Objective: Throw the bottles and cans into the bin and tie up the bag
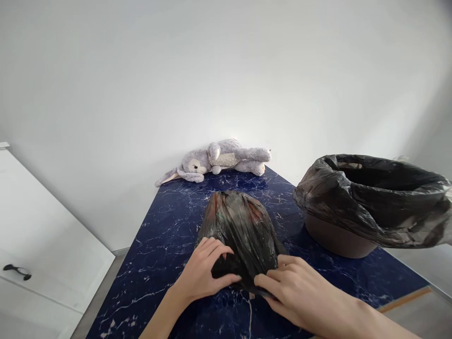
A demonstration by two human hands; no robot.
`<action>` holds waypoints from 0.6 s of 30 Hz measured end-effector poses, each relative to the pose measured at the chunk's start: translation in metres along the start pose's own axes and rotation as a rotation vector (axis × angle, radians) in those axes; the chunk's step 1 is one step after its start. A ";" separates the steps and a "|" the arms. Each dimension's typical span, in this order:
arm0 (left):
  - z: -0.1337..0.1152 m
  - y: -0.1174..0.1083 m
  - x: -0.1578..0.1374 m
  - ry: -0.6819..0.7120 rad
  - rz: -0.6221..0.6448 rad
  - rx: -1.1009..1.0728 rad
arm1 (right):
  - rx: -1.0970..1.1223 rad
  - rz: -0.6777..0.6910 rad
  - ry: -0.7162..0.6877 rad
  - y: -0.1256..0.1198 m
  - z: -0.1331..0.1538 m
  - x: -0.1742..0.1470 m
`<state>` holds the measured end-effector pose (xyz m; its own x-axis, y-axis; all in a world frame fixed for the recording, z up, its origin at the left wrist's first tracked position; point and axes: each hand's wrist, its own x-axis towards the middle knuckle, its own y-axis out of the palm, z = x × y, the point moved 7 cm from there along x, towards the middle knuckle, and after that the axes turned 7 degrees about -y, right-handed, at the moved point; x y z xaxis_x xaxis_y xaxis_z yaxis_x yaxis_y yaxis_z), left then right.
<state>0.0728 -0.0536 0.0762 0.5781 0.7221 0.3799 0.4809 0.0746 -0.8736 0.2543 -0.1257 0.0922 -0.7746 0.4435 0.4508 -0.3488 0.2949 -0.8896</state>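
Note:
A filled black garbage bag (243, 226) lies in front of me on the dark blue marbled tabletop. Reddish shapes show faintly through its thin plastic, but I cannot make out what they are. At the bag's near left side, my left hand (206, 268) rests against the plastic, its curved fingers and thumb held apart. My right hand (293, 287) grips the near right edge of the bag, with folded plastic between its fingers and thumb. Part of the bag's near side is hidden by both hands.
A brown bin (339, 238) lined with a black bag stands on the right of the blue tabletop (151, 245). Along the wall at the far edge lies a grey plush bunny (226, 157). A white cabinet (42, 245) with a black handle is on the left.

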 end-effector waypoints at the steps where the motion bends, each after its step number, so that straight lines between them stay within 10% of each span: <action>1: -0.002 0.004 0.000 0.013 0.032 0.016 | 0.010 -0.064 0.020 -0.007 -0.004 0.002; 9: 0.013 -0.011 -0.001 -0.166 -0.285 -0.187 | -0.014 -0.624 0.151 -0.056 0.007 -0.003; 13: 0.019 -0.017 -0.006 -0.290 -0.385 -0.235 | 0.206 -0.527 -0.110 -0.009 0.059 0.014; 18: 0.033 -0.030 -0.015 -0.347 -0.519 -0.184 | 0.116 -0.382 0.050 0.032 0.017 0.037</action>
<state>0.0281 -0.0443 0.0866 0.0088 0.8067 0.5909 0.7635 0.3762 -0.5250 0.2055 -0.1141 0.0787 -0.5519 0.3619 0.7513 -0.6661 0.3507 -0.6582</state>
